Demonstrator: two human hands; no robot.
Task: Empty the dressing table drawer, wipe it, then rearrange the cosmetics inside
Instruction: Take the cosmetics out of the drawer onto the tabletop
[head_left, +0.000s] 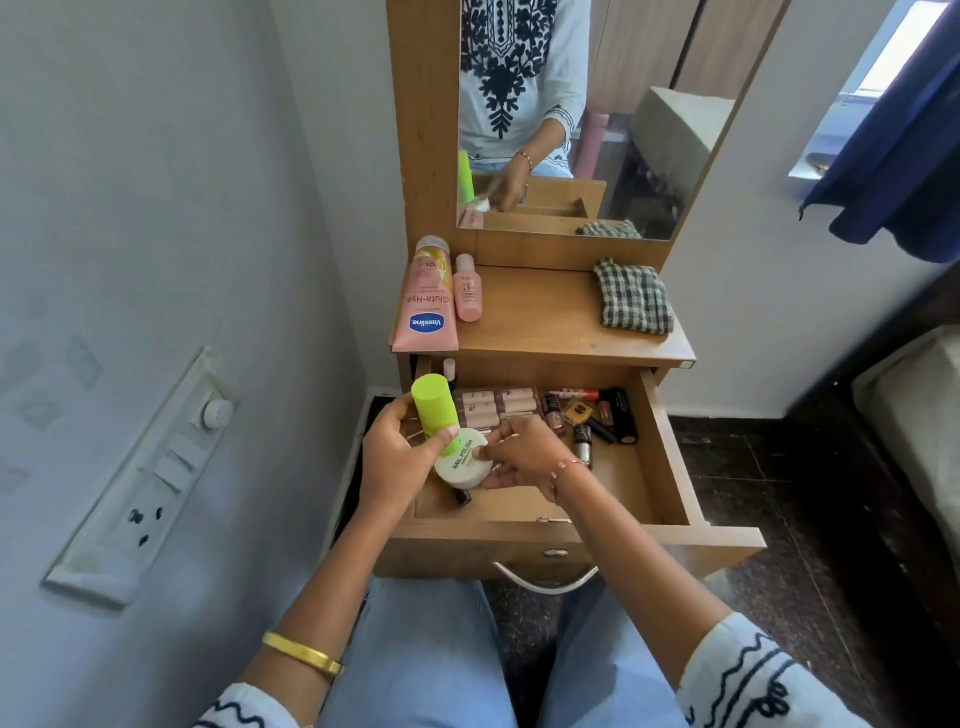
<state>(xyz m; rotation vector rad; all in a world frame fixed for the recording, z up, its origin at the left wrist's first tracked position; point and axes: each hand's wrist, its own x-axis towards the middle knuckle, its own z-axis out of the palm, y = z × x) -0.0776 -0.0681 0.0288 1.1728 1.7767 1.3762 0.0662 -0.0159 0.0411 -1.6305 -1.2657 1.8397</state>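
The wooden drawer (665, 462) of the dressing table stands pulled out in front of me. My left hand (389, 462) grips a bright green bottle (434, 410) upright above the drawer's left side. My right hand (524, 457) holds a round white nail polish remover tub (462, 465) just beside the bottle. Behind my hands lie beige foundation tubes (498, 402), small nail polish bottles (582, 441) and dark lipsticks (618, 415). On the tabletop (540, 317) lie a pink Vaseline tube (427, 306) and a small pink bottle (467, 291).
A folded checked cloth (634, 296) sits at the tabletop's right. The mirror (597, 119) rises behind it. A white switchboard (150, 478) is on the left wall, close to the table. A bed edge (909, 415) is at right. My knees are below the drawer's metal handle (545, 584).
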